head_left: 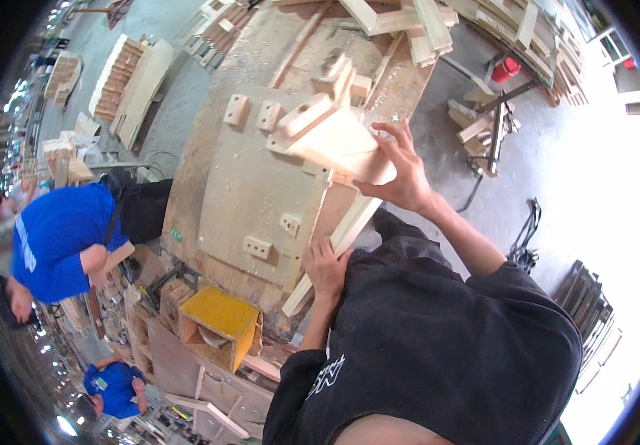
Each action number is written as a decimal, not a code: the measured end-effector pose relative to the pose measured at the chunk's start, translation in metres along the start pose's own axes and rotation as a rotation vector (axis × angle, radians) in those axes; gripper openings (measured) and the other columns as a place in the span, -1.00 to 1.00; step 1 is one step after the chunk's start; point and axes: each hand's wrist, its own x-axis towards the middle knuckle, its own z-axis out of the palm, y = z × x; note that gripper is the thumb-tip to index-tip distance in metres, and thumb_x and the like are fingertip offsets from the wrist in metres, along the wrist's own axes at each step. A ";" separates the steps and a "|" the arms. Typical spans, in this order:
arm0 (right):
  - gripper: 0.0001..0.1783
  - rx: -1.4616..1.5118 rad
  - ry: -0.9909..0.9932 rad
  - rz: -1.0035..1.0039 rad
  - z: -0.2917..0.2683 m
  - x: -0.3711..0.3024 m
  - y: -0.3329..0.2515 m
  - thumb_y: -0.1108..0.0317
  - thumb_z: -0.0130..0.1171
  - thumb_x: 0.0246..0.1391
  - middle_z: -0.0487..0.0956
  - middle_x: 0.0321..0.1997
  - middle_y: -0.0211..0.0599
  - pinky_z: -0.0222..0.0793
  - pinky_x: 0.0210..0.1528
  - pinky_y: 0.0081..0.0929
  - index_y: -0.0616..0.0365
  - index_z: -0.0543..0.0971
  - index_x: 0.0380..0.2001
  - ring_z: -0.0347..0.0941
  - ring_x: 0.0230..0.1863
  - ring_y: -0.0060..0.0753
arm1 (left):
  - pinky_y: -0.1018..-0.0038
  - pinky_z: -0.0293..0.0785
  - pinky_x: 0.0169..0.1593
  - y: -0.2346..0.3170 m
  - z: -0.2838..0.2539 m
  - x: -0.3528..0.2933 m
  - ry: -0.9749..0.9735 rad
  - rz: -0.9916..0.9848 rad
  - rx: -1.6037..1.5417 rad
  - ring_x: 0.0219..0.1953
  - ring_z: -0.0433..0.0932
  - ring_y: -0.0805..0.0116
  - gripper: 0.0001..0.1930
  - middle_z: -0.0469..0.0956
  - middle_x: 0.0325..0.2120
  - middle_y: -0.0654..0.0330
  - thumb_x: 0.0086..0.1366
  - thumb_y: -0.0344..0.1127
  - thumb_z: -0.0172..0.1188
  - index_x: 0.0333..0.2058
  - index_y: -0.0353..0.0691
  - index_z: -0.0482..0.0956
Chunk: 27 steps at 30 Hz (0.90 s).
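Observation:
A flat plywood board [249,196] with several small drilled wooden blocks [258,247] fixed on it lies on the workbench. Along its right edge runs a long pale wooden strip [353,225]. My left hand [325,271] is closed over the strip's lower part, fingers on the board side and thumb on the side nearest me. Farther up, my right hand [405,172] spans the end of a wide pale wooden piece [342,141], thumb at its near edge and fingers at its far edge. That piece's other end rests among larger blocks [309,115] on the board.
Loose lumber [427,26] lies at the bench's far end. A yellow-topped wooden box [220,311] stands by its left corner. Two people in blue shirts [64,237] are at the left. Stacked timber [123,78], a red bucket [506,70] and a metal-framed table [527,59] stand beyond.

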 end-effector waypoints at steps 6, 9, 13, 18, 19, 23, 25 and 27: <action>-0.07 0.059 0.028 -0.004 0.014 0.015 0.036 0.22 0.57 -0.43 0.29 0.35 -0.10 -0.23 0.44 0.33 0.07 0.45 0.16 0.09 0.39 0.11 | 0.00 0.24 0.09 -0.014 0.025 0.021 0.098 -0.076 0.306 0.00 0.31 -0.12 -0.35 0.34 -0.06 -0.07 0.04 0.11 0.41 -0.06 -0.28 0.48; -0.05 0.125 0.153 0.097 0.029 0.016 0.051 0.20 0.56 -0.44 0.23 0.39 -0.17 -0.20 0.41 0.37 -0.02 0.43 0.18 0.07 0.38 0.11 | -0.08 0.10 0.23 -0.023 0.036 0.037 0.142 -0.130 0.251 0.20 0.18 -0.19 -0.20 0.24 0.13 -0.14 0.03 0.11 0.42 0.11 -0.31 0.34; 0.08 0.078 0.248 0.085 0.032 0.022 0.062 0.18 0.58 -0.47 0.22 0.37 -0.11 -0.17 0.41 0.32 -0.01 0.33 0.25 0.06 0.38 0.13 | -0.10 0.10 0.26 -0.015 0.039 0.064 0.184 -0.056 0.236 0.24 0.23 -0.16 -0.08 0.27 0.21 -0.12 0.02 0.11 0.45 0.23 -0.27 0.25; 0.36 0.100 0.298 0.195 0.033 0.039 0.076 0.16 0.66 -0.59 0.26 0.36 -0.01 -0.12 0.40 0.26 0.13 0.09 0.36 0.10 0.37 0.17 | -0.10 0.16 0.26 -0.008 0.050 0.083 0.197 -0.025 0.241 0.21 0.32 -0.15 -0.01 0.31 0.21 -0.15 0.00 0.05 0.48 0.28 -0.35 0.19; 0.37 0.120 0.287 0.210 0.034 0.037 0.079 0.16 0.66 -0.59 0.25 0.37 -0.01 -0.12 0.40 0.25 0.13 0.08 0.36 0.10 0.38 0.17 | -0.08 0.19 0.25 -0.010 0.050 0.082 0.199 -0.027 0.223 0.19 0.34 -0.15 -0.01 0.33 0.19 -0.16 0.00 0.04 0.49 0.28 -0.37 0.19; 0.40 0.246 0.230 0.230 0.036 0.038 0.089 0.16 0.67 -0.55 0.28 0.35 -0.02 -0.13 0.40 0.25 0.13 0.02 0.38 0.12 0.36 0.16 | 0.03 0.32 0.19 -0.014 0.054 0.080 0.126 -0.087 0.092 0.12 0.42 -0.18 -0.05 0.42 0.10 -0.19 0.00 0.00 0.50 0.24 -0.42 0.25; 0.39 0.318 0.198 0.233 0.038 0.038 0.090 0.15 0.67 -0.51 0.30 0.33 -0.02 -0.11 0.41 0.21 0.14 0.01 0.37 0.14 0.35 0.15 | 0.05 0.35 0.17 -0.014 0.054 0.081 0.131 -0.066 0.095 0.08 0.44 -0.19 -0.08 0.45 0.07 -0.20 0.02 -0.02 0.50 0.24 -0.42 0.27; 0.38 0.385 0.176 0.225 0.037 0.038 0.091 0.14 0.67 -0.47 0.34 0.30 -0.03 -0.08 0.41 0.15 0.17 0.00 0.37 0.15 0.34 0.13 | 0.05 0.35 0.16 -0.015 0.054 0.080 0.115 -0.078 0.090 0.07 0.44 -0.20 -0.09 0.45 0.06 -0.20 0.03 -0.04 0.49 0.24 -0.42 0.27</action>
